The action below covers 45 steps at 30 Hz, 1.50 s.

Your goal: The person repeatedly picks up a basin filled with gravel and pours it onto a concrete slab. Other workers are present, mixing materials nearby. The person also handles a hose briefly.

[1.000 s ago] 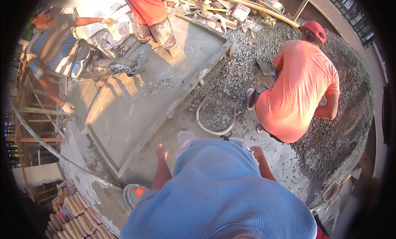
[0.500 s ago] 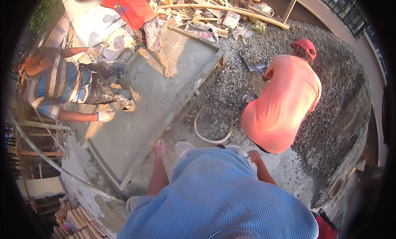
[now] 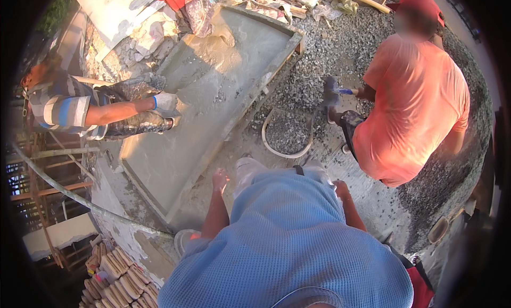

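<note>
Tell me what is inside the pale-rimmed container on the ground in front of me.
Grey gravel lies inside the container. It covers the bottom, so neither that nor anything buried beneath can be seen.

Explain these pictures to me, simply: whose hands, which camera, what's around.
There's no machine, just a person's two bare hands. A fisheye camera on their head looks down, which bends straight edges; their blue shirt fills the lower middle. The left hand is near a frame of wet cement. The right hand is beside the thigh, partly hidden. I see nothing held in either. Ahead are a pan and gravel; a co-worker on the right holds a blue-handled tool.
</note>
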Motion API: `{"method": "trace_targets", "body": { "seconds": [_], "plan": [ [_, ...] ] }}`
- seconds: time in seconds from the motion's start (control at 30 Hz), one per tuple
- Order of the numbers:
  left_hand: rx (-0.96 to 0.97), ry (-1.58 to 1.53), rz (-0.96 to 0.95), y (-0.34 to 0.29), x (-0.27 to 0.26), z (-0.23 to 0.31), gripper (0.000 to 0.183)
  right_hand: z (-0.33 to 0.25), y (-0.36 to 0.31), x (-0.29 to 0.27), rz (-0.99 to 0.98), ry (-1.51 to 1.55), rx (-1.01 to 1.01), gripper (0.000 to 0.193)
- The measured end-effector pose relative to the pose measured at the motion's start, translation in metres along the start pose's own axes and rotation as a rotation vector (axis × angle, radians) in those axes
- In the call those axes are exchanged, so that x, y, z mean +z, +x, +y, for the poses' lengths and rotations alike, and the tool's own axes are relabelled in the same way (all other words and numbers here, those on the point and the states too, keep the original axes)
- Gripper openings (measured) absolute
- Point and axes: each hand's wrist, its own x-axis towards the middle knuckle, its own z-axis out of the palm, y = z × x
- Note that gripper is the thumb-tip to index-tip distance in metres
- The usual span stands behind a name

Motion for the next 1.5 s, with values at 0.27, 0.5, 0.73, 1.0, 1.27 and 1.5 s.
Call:
{"method": "trace_targets", "body": {
  "seconds": [0.27,0.5,0.73,1.0,1.27,1.5],
  "plan": [
    [0.063,0.043,0.013,0.036,-0.026,-0.010,0.032,-0.102,0.003,-0.018,0.045,0.359,0.354,0.031],
    [-0.073,0.145,-0.317,0.164,0.097,0.003,0.034,-0.146,0.124,-0.008,0.031,0.471,0.320,0.032],
    [0.152,0.581,-0.223,0.417,0.329,-0.087,0.058,0.084,0.448,0.121,0.152,0.360,0.677,0.048],
    [-0.364,-0.050,-0.468,0.469,0.395,-0.104,0.049,0.123,0.506,0.171,0.049,1.164,0.456,0.040],
    [0.020,-0.203,-0.226,0.227,0.295,-0.023,0.046,-0.075,0.326,0.109,0.293,0.694,0.417,0.042],
    [-0.011,-1.013,-0.411,0.135,0.126,0.032,0.037,-0.291,0.225,0.021,0.012,0.432,0.038,0.035]
  ]
}}
